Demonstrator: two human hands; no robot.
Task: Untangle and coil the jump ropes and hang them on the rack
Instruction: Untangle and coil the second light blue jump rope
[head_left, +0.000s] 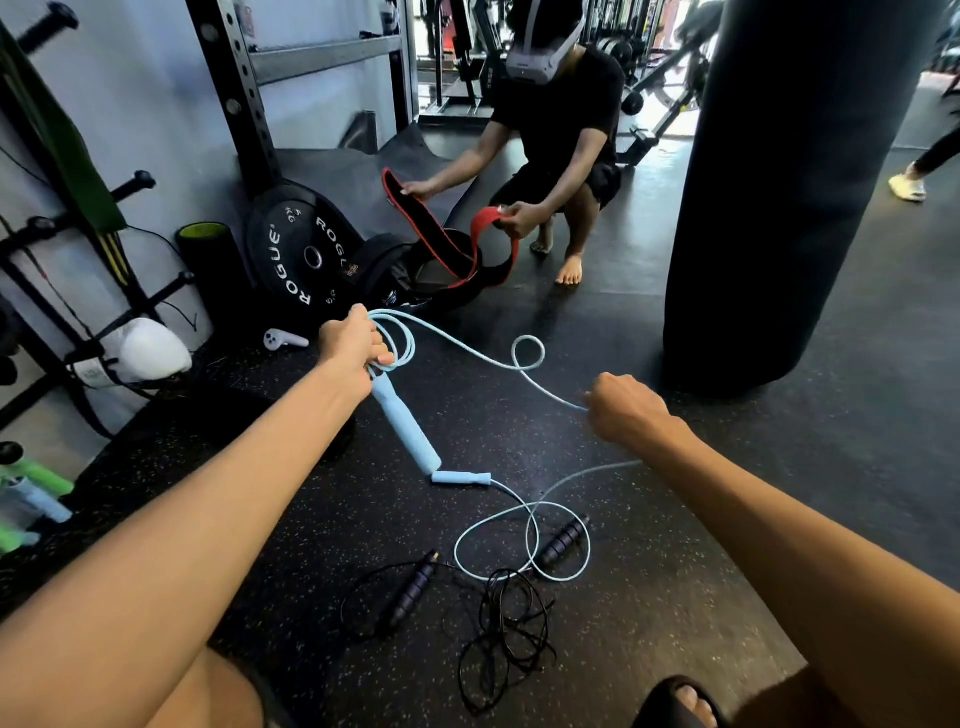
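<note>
Progress: early, roughly a third done by my read. Blue rope (467, 351) was partly coiled, with a couple of loops bunched in the left hand (353, 343). That hand was fisted round the loops and the top of one blue handle (405, 431), which hung toward 5 o'clock from the fist. Right hand (628, 410) sat at 3 o'clock of the left, curled shut on the cord; exact finger grip hidden. Between the hands the cord ran slack with one small kink loop in it.

Rest of the blue rope was uncoiled. From the right hand it dropped toward 7 o'clock onto the floor (675, 571), made a big loop and ended at the other blue handle (460, 478), which lay at the tip of the held one. The floor loop crossed one black handle (563, 540), so the ropes weren't separated there.

Black rope (509, 623) looked untouched: thin cord in a tangled heap at 6 o'clock of frame, second black handle (413, 592) at its 10 o'clock.

Neither rope was hung. Rack (140, 181) was at 9 o'clock by the wall, well apart from both hands.

Look: blue cord pale, smooth, holding its curl. Black cord wiry and likely to snag
</note>
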